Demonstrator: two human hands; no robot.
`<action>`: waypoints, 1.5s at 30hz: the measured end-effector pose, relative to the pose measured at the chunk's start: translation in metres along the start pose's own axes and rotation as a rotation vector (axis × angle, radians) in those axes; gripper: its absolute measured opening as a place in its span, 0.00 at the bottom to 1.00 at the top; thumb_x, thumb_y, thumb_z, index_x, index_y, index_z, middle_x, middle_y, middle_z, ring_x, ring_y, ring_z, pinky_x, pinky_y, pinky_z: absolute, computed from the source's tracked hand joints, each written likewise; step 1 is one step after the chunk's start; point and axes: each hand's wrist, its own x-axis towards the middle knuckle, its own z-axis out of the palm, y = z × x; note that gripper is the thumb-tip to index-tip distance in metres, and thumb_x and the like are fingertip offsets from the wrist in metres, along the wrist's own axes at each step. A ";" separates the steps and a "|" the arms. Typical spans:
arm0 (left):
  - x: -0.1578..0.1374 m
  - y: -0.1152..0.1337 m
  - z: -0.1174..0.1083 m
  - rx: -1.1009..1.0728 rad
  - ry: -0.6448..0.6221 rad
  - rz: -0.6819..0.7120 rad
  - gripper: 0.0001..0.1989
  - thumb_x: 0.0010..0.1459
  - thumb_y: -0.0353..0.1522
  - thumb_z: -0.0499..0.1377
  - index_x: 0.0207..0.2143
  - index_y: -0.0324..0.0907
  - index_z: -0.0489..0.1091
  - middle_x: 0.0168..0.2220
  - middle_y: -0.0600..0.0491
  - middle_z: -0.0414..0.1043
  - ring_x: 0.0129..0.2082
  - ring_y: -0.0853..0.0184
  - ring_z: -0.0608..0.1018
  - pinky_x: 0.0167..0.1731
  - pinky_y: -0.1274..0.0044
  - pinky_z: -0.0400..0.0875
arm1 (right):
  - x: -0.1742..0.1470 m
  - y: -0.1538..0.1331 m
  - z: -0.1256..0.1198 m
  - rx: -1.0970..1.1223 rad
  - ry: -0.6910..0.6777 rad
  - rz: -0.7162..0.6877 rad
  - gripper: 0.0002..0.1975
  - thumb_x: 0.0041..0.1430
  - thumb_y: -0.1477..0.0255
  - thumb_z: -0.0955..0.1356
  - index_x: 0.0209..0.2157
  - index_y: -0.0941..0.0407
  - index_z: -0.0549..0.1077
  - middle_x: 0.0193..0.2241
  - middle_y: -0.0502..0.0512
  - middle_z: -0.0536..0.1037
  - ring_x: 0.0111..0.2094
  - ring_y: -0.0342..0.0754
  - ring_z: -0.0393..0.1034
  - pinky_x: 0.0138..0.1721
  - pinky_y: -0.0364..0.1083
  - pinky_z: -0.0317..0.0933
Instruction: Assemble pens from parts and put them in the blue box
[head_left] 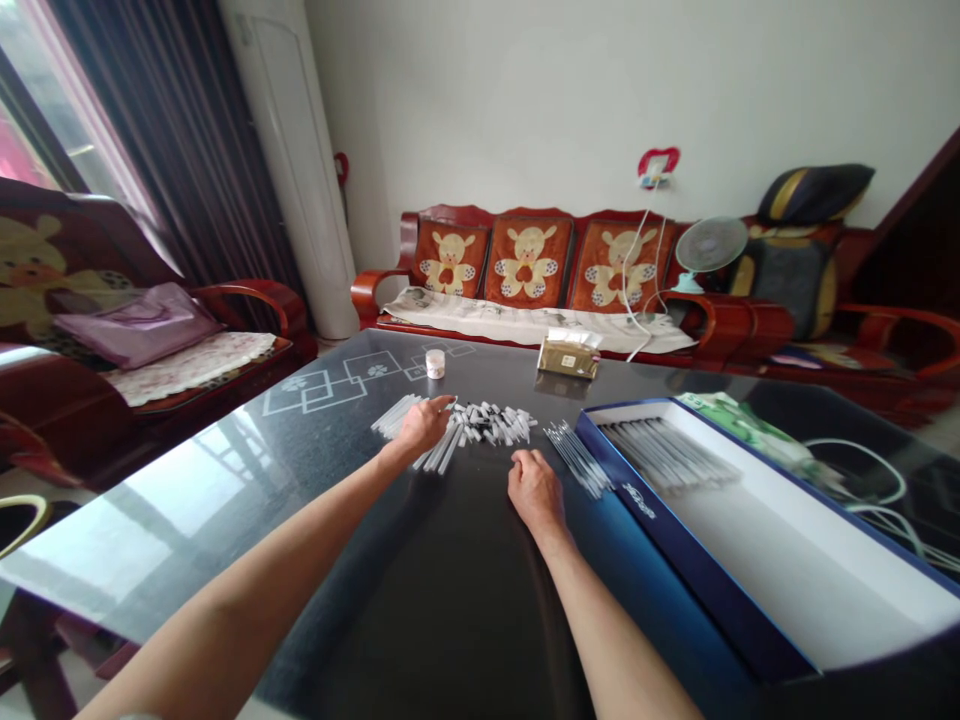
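My left hand (426, 428) reaches over a bunch of clear plastic tubes (442, 448) that look like pen barrels, and partly covers them. Its fingers are pressed together, with the fingertips at the left edge of a pile of small white and black cap-like pieces (495, 424); anything in them is too small to name. Lower right of that pile, my right hand (535, 486) rests at the table with curled fingers. Whatever it may hold is hidden. Just right of it lies a row of thin, pen-like sticks (576, 458) along the box.
A long blue box (675, 560) with a white inside holds more thin sticks (667, 452). Behind the pile stand a small white jar (435, 364) and a tissue pack (568, 358). Green packaging (757, 430) and white cables (892, 500) lie beyond the box on the dark glossy table (360, 560).
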 end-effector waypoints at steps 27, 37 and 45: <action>-0.005 0.060 0.076 0.228 0.257 0.632 0.13 0.65 0.34 0.49 0.39 0.42 0.73 0.45 0.45 0.69 0.43 0.60 0.71 0.46 0.67 0.66 | 0.002 0.004 -0.001 0.106 0.019 0.038 0.12 0.55 0.80 0.62 0.35 0.56 0.75 0.35 0.55 0.76 0.36 0.47 0.71 0.39 0.42 0.61; -0.002 0.042 0.097 0.165 0.289 0.656 0.22 0.60 0.25 0.47 0.57 0.38 0.62 0.41 0.47 0.72 0.39 0.63 0.73 0.42 0.73 0.69 | 0.026 0.024 -0.021 0.053 0.011 -0.106 0.13 0.56 0.80 0.61 0.37 0.57 0.76 0.35 0.56 0.78 0.38 0.47 0.72 0.44 0.43 0.62; -0.004 0.040 0.097 0.182 0.264 0.597 0.18 0.63 0.30 0.47 0.53 0.42 0.66 0.35 0.49 0.71 0.35 0.63 0.73 0.35 0.74 0.69 | 0.042 0.067 -0.017 -0.305 -0.022 -0.017 0.16 0.59 0.76 0.62 0.49 0.64 0.71 0.55 0.68 0.69 0.55 0.60 0.61 0.54 0.54 0.58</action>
